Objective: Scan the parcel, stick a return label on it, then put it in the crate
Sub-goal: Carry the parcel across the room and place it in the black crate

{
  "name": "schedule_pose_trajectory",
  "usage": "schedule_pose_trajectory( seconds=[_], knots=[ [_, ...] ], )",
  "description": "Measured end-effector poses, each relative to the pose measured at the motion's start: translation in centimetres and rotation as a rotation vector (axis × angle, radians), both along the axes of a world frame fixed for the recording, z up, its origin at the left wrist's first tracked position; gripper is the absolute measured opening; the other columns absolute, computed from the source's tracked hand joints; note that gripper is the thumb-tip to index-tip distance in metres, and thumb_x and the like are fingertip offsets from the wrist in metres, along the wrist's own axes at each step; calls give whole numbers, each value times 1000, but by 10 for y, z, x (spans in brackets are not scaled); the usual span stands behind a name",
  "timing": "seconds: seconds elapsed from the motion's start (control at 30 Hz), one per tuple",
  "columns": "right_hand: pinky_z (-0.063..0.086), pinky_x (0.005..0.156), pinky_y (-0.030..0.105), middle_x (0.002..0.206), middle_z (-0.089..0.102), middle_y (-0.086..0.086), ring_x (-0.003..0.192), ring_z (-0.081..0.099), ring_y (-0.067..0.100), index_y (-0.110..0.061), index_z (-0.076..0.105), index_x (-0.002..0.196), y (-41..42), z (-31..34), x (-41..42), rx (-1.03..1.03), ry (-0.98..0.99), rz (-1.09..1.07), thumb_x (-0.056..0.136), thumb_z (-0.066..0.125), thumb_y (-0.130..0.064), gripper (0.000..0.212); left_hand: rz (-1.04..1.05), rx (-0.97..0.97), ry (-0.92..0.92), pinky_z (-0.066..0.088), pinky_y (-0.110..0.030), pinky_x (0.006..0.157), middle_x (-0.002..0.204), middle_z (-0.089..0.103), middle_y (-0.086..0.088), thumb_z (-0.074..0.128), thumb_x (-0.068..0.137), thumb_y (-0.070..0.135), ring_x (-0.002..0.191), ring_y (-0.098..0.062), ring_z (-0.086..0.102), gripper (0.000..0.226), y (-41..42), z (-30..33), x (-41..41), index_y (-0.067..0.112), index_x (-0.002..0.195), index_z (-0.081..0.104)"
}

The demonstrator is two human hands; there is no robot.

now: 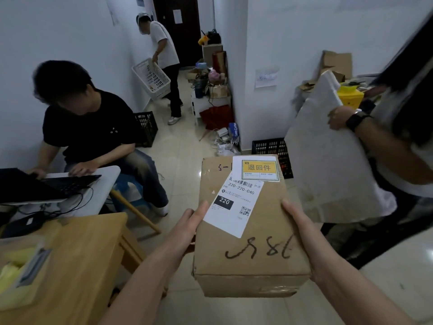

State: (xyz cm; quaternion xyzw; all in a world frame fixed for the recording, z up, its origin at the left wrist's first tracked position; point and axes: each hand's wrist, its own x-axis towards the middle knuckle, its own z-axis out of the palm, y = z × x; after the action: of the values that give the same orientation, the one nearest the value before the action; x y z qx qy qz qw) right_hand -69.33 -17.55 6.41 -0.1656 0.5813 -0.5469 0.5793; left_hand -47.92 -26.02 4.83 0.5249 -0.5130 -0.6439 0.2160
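I hold a brown cardboard parcel [248, 245] in front of me above the tiled floor, gripped from both sides. My left hand [187, 228] presses its left side and my right hand [297, 228] its right side. A white shipping label [232, 207] with a barcode lies slanted on the top face. A yellow return label [259, 168] sits at the parcel's far edge, overlapping the shipping label. Black marker writing runs across the near part of the top. A black plastic crate [269, 146] stands on the floor just beyond the parcel, partly hidden by it.
A wooden table [77, 261] with a label printer [28, 270] is at my left. A seated person types at a laptop [46, 184]. On my right a person holds a large white foam sheet [328, 160]. Further back someone carries a white basket [152, 78]; another black crate [146, 129] stands by the wall.
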Motion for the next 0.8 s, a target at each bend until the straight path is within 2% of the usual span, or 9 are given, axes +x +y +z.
schedule_pose_trajectory(
  seconds=[0.1, 0.17, 0.23, 0.33, 0.4, 0.5, 0.6, 0.73, 0.8],
  knots=[
    [56, 71, 42, 76, 76, 13, 60, 73, 27, -16, 72, 94, -3, -5, -19, 33, -33, -18, 85, 57, -49, 37, -34, 72, 54, 46, -47, 102, 124, 66, 3, 55, 58, 88, 116, -21, 62, 86, -6, -12, -16, 37, 127, 51],
    [56, 71, 42, 78, 76, 13, 62, 73, 28, -17, 72, 95, -5, -11, -29, 39, -50, -35, 85, 57, -49, 36, -42, 109, 81, 46, -48, 103, 128, 64, -1, 59, 49, 90, 117, -24, 62, 101, -10, -17, -29, 34, 132, 51],
    [57, 75, 43, 82, 77, 14, 67, 73, 29, -16, 73, 97, -9, -15, -39, 42, -55, -46, 85, 57, -50, 39, -20, 116, 68, 49, -47, 100, 129, 63, -4, 60, 42, 91, 114, -24, 63, 106, -17, -19, -43, 32, 130, 52],
    [57, 73, 42, 82, 77, 14, 67, 73, 28, -14, 73, 97, -22, -16, -55, 54, -62, -55, 86, 56, -49, 40, -7, 105, 56, 51, -42, 95, 129, 62, -4, 59, 42, 90, 113, -23, 64, 104, -33, -21, -63, 31, 129, 54],
    [56, 65, 38, 76, 76, 13, 60, 73, 26, -15, 73, 92, -35, -14, -67, 40, -62, -58, 86, 55, -49, 38, -46, 121, 78, 48, -44, 101, 125, 67, -3, 55, 55, 88, 113, -23, 65, 92, -46, -19, -77, 33, 129, 57],
    [55, 64, 37, 73, 76, 12, 58, 72, 26, -15, 73, 92, -59, -13, -84, 33, -35, -72, 85, 56, -50, 40, -109, 103, 78, 49, -40, 99, 104, 78, 2, 37, 81, 73, 101, -18, 71, 56, -69, -9, -95, 37, 109, 69],
    [56, 64, 37, 75, 77, 10, 60, 72, 26, -16, 72, 97, -90, -10, -92, 31, -13, -114, 83, 58, -52, 41, -118, 94, 39, 43, -43, 107, 103, 78, 0, 39, 74, 77, 108, -23, 68, 57, -106, -7, -104, 40, 93, 77],
    [56, 58, 33, 72, 76, 9, 56, 72, 23, -14, 72, 94, -131, -9, -104, 20, -43, -159, 84, 58, -49, 39, -178, 129, 127, 39, -47, 111, 117, 73, 2, 39, 74, 81, 117, -23, 64, 64, -155, -8, -112, 42, 113, 70],
    [57, 62, 35, 72, 76, 10, 56, 72, 24, -14, 72, 89, -148, -9, -109, 7, -54, -178, 84, 58, -48, 37, -230, 146, 162, 38, -47, 112, 122, 71, 2, 38, 76, 79, 119, -22, 63, 65, -177, -10, -118, 40, 117, 69]
  ],
)
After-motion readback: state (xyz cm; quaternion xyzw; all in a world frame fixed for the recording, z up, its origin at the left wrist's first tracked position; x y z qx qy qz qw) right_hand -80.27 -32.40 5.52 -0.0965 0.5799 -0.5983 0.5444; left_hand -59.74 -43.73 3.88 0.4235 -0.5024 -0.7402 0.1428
